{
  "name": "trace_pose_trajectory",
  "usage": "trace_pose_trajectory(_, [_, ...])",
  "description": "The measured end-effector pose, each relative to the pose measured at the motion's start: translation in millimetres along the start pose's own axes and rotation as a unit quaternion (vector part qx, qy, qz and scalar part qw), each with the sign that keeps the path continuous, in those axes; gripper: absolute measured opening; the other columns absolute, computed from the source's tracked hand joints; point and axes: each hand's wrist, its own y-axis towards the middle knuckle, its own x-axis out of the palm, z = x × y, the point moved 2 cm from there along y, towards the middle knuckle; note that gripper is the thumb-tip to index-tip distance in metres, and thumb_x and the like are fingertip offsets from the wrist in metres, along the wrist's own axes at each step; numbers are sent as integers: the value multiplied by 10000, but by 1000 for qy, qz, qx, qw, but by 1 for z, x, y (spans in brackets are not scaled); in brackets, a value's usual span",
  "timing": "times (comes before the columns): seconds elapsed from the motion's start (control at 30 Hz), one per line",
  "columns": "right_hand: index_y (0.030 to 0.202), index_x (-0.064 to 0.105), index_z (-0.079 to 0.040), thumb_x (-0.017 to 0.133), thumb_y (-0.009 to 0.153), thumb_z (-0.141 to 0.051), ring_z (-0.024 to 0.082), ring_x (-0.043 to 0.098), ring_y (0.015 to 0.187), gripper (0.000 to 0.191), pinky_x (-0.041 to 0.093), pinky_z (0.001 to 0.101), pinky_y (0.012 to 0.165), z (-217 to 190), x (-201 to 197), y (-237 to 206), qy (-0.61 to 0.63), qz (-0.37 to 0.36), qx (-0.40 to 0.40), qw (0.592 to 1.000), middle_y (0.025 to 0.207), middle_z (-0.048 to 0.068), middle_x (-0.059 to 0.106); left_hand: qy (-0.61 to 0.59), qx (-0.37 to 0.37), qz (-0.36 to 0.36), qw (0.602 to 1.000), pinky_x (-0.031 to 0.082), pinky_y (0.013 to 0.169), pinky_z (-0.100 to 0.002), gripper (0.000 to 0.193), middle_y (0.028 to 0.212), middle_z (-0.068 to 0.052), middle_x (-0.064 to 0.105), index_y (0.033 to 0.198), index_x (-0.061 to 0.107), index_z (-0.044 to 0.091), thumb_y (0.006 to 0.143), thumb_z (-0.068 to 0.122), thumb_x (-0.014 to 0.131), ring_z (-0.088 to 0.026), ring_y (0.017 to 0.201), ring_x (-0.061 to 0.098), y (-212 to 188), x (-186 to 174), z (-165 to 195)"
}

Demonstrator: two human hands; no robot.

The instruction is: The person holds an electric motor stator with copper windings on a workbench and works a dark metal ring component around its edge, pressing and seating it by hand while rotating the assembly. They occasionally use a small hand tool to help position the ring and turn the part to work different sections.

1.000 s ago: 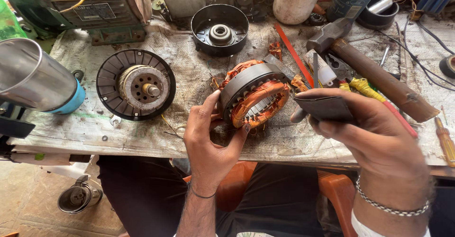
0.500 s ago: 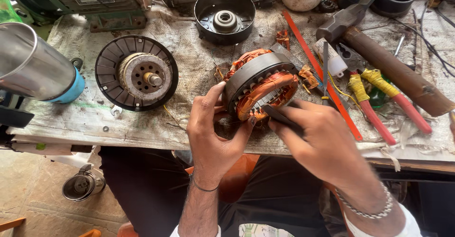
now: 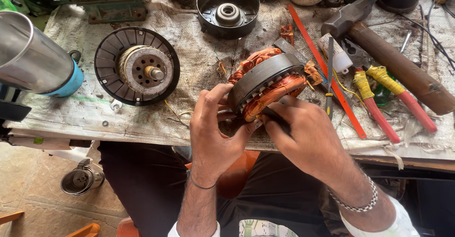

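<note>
Stator: a motor stator (image 3: 268, 83) with a grey laminated ring and copper windings, tilted on edge over the near side of the worktop, held between both hands.
Left hand: the left hand (image 3: 213, 132) has its grip clamped on the stator's lower left rim, thumb up against the grey ring.
Right hand: the right hand (image 3: 308, 137) has its grip closed on a thin dark tool (image 3: 275, 116), whose tip meets the windings at the stator's underside.
Worktop: a worktop (image 3: 85, 109) covered in stained, frayed woven sheeting; pale stone floor below on the left.
Left of the stator: a black finned rotor housing (image 3: 136, 66) with a pale hub and short shaft, lying flat; beyond it a shiny metal cylinder (image 3: 28, 57) with a blue end.
Behind: a round black end cover (image 3: 228, 9) with a central bearing seat.
Right of the stator: an orange hacksaw blade (image 3: 327, 71) running diagonally, pliers (image 3: 379, 95) with red handles and yellow tape, and a hammer (image 3: 388, 52) with a brown handle, all close together.
Floor: a small metal cup (image 3: 80, 180) beside the person's knee.
</note>
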Motion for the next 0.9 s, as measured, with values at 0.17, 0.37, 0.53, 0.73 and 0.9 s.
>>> trace_pose_trajectory(0.17, [1003,775,-20,642,832,-148,270,746,686,251,562,410,688,8,1,7,95,-47,41,994,812,152,772,-2,-3,-6,1000,655,854,-288,730,1156,-74,586,1358,525,128,749,87,924,-178,1043,734,0,1,-4])
trace_pose_trajectory(0.37, [994,784,-19,649,815,-140,203,721,594,255,557,364,613,13,4,7,152,-56,63,985,748,124,793,5,5,-5,1000,647,877,-291,749,1134,-57,591,1370,520,145,750,128,940,-176,1038,734,0,4,-6])
trace_pose_trajectory(0.53, [1030,772,-3,660,854,-147,201,729,661,253,556,357,653,13,7,7,184,-16,45,982,820,125,797,7,19,-10,1000,649,904,-310,726,1175,-70,581,1375,511,136,775,98,917,-188,1085,721,-2,4,-7])
trace_pose_trajectory(0.73, [1052,767,-8,616,878,-112,221,789,768,253,591,352,708,10,5,3,228,-14,-3,973,884,129,805,7,4,-14,1000,676,895,-292,740,1159,-58,583,1393,496,130,791,115,925,-179,1088,719,-1,6,-8])
trace_pose_trajectory(0.9, [980,757,-11,619,863,-122,260,766,693,212,563,362,648,9,4,-1,161,3,38,986,810,148,764,-33,-5,-14,999,646,915,-308,729,1174,-64,562,1388,505,140,786,74,911,-186,1129,706,0,6,-5])
